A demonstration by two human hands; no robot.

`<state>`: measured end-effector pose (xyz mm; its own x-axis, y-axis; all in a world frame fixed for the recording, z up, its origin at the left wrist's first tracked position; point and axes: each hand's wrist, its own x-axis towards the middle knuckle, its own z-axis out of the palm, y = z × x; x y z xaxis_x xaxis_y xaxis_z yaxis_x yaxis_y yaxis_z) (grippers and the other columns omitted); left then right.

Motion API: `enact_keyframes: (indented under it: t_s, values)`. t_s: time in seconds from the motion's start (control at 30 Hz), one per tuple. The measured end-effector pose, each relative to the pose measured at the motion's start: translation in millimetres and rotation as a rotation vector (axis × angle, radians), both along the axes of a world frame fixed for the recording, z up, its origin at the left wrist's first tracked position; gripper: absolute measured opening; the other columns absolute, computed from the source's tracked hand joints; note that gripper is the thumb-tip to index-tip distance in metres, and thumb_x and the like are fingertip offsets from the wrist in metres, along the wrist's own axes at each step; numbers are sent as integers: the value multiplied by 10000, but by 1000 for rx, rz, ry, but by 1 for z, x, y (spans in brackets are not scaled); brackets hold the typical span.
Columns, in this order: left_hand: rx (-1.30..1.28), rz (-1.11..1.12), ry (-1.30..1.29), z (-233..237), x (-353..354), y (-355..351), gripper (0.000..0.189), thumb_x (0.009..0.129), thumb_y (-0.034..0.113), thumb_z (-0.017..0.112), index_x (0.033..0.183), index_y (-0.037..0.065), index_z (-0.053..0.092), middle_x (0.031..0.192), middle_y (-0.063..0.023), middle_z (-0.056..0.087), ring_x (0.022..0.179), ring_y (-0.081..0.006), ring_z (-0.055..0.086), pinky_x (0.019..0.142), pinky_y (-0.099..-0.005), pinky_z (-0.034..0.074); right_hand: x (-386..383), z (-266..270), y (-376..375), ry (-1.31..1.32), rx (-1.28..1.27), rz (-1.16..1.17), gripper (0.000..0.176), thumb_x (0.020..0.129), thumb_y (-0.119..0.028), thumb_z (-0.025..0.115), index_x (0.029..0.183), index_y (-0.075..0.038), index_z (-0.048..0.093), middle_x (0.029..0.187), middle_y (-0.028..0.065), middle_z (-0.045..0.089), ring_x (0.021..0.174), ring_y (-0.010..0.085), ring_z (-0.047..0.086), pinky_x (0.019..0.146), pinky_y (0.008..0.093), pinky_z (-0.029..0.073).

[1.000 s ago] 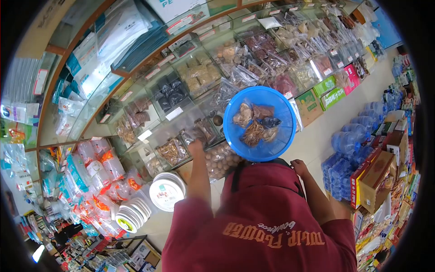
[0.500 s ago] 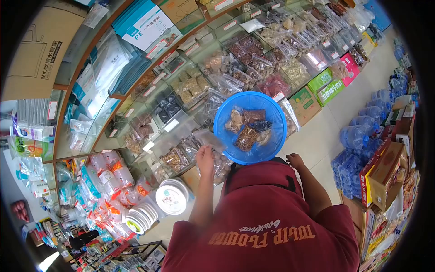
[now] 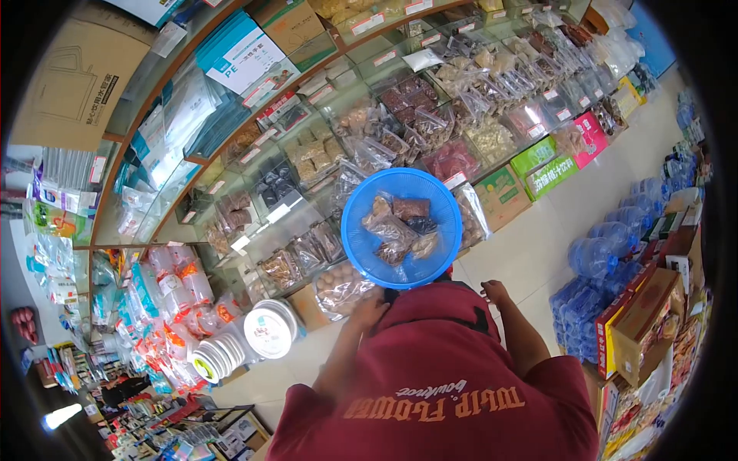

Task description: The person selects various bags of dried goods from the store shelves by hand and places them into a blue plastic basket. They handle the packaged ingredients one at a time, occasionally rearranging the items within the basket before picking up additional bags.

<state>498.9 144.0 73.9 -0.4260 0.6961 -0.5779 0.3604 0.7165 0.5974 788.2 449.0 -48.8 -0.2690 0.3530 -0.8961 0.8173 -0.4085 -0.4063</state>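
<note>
A round blue plastic basket (image 3: 352, 246) stands between my body and the shelves, with several clear bags of dried goods inside. One brownish bag (image 3: 390, 227) lies on top of the others, near the basket's middle left. My left hand (image 3: 369, 313) is low beside my waist, just below the basket's lower left rim. Its fingers look loosely extended, and no bag shows in it. On the other side, my right hand (image 3: 494, 292) hangs near my hip, apart from the basket, with its fingers loosely spread and nothing in them.
A bag of round brown goods (image 3: 340, 290) lies left of the basket. Glass shelf compartments (image 3: 307, 150) hold several bagged dry goods. White round containers (image 3: 269, 332) stand at lower left. Water bottles (image 3: 596, 256) and cardboard boxes (image 3: 644, 326) line the right side of the tiled aisle (image 3: 513, 250).
My left hand has let go of a clear bag, which now lies in the basket, and has drawn back toward my waist. The view has shifted slightly.
</note>
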Motion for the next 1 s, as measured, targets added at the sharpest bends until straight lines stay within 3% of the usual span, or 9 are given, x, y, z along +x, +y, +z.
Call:
enact_keyframes:
  t_s: [0.23,0.33,0.37,0.43,0.5,0.57,0.63,0.73,1.0]
  values:
    - [-37,100,4,-13,27,24,289,813,286,581,1001,72,629,903,-157,653,836,-295,633,754,-383,492,14,32,43,-128,-72,-75,347,828,-308,543,1033,-28,547,842,116,624,624,215,584,595,370,461]
    - [163,241,43,0,6,36,176,809,209,573,904,75,635,794,-129,646,751,-266,628,671,-377,486,-16,28,69,118,147,-53,313,838,-312,551,918,-13,596,825,99,623,622,201,583,598,379,470]
    - [157,337,275,2,1,43,153,800,197,577,844,55,617,729,-125,627,714,-271,617,638,-384,476,-36,35,77,209,228,-34,324,838,-315,556,908,-2,603,834,107,630,645,217,595,625,379,477]
    - [169,504,402,6,-25,54,169,790,184,585,876,38,588,782,-147,625,734,-307,608,653,-415,469,-83,37,90,371,448,40,346,834,-319,569,923,13,608,857,133,643,712,259,617,682,375,485]
    - [261,588,876,9,-46,66,267,781,187,595,974,14,531,898,-191,615,800,-358,597,706,-440,463,-137,50,94,440,693,119,364,821,-317,589,974,13,604,890,164,648,811,294,627,735,367,482]
    - [113,704,831,-13,-60,72,315,773,185,603,1005,0,497,936,-217,598,839,-384,583,737,-453,456,-182,65,96,451,793,160,374,813,-315,602,1000,8,602,908,176,648,866,303,625,758,361,479]
    - [-34,816,782,-44,-63,69,367,764,183,610,1037,-14,464,974,-242,580,878,-410,570,768,-467,448,-211,57,97,528,443,377,360,772,-253,616,1041,-15,590,929,197,641,899,332,617,786,390,478]
    - [-12,921,475,-62,-61,65,384,751,184,608,1031,-10,430,939,-256,583,856,-425,581,749,-484,465,-221,82,88,397,648,556,372,726,-182,597,1067,-35,579,943,218,635,912,361,608,808,415,476]
    - [-16,674,354,-39,-24,64,442,735,166,587,1095,-27,421,933,-259,591,895,-420,578,781,-488,455,-169,77,109,280,604,640,300,701,-191,623,923,10,601,823,205,640,737,306,652,685,403,520]
